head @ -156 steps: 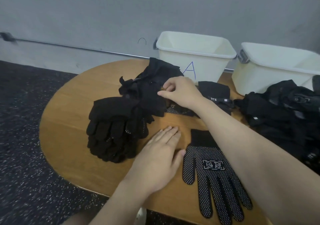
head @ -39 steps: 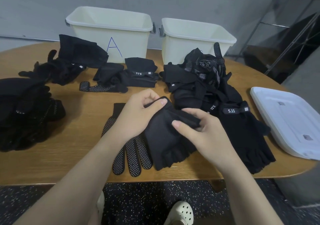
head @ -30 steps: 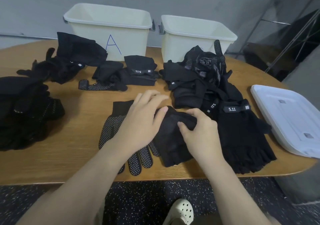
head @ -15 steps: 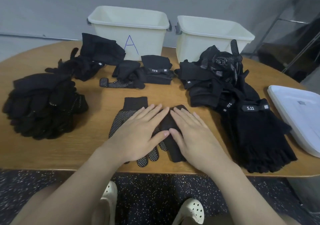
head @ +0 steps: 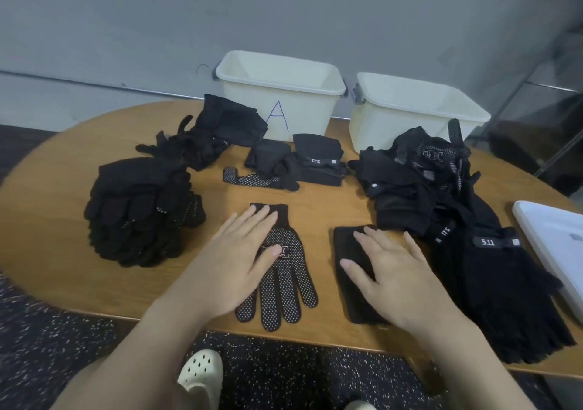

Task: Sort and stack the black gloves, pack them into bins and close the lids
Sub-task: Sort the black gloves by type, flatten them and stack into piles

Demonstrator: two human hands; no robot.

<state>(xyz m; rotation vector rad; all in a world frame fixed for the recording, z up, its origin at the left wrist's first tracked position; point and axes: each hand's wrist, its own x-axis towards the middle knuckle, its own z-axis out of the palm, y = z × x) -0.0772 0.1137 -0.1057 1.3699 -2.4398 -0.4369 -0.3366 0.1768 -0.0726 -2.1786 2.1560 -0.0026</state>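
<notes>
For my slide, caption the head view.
Left hand flat on dotted glove, right hand on plain glove, bins behind.

Surroundings: table, floor, wall, footwear.

An oval table [head: 63, 258] with a light brown wood-grain top fills the middle of the view. Below its near edge lies a dark speckled floor [head: 47, 346]. A cream perforated clog [head: 202, 371] is visible on that floor near the bottom centre; the toe of a second clog [head: 359, 406] shows at the bottom edge, to its right. A grey wall [head: 126, 24] stands behind the table, with a thin horizontal rail [head: 94, 84] running low along it. A dark metal-framed structure [head: 542, 94] stands at the far right; its detail cannot be resolved.
</notes>
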